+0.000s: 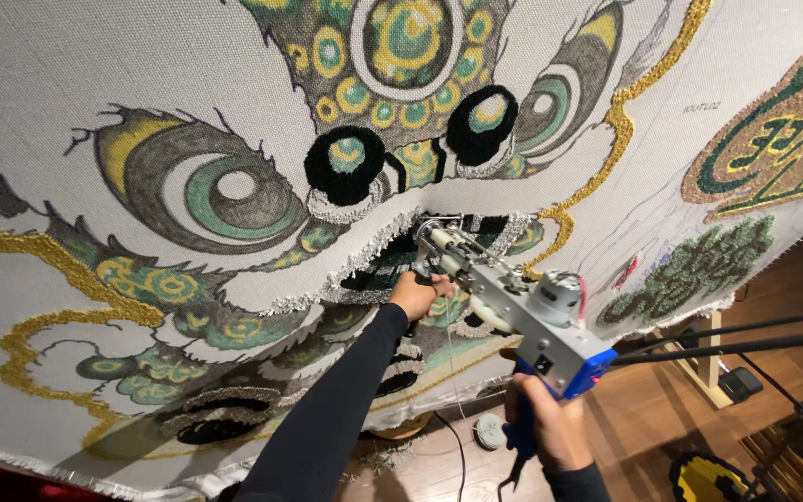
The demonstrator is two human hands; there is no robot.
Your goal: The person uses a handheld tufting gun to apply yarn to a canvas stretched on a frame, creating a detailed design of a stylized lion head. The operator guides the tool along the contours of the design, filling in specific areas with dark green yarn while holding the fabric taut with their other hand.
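Head view, nearest first: the right hand (550,428) at five o'clock is clenched around the blue rear handle of the tufting gun (513,302), which runs up toward eleven o'clock. Farther out, the left hand (417,296) in a black sleeve wraps its fingers (439,284) around the gun's front grip. Beyond them the needle end meets the stretched patterned cloth (141,84), beside black tufted patches (344,165).

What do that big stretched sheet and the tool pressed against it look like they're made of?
The backing sheet looks like pale woven cloth: a fine grid weave shows, with fuzzy yarn tufts, black, gold and green, standing out of it. The tufting gun seems bare silvery metal at the front with a blue, probably plastic, handle held by the right hand; the left hand grips its front.
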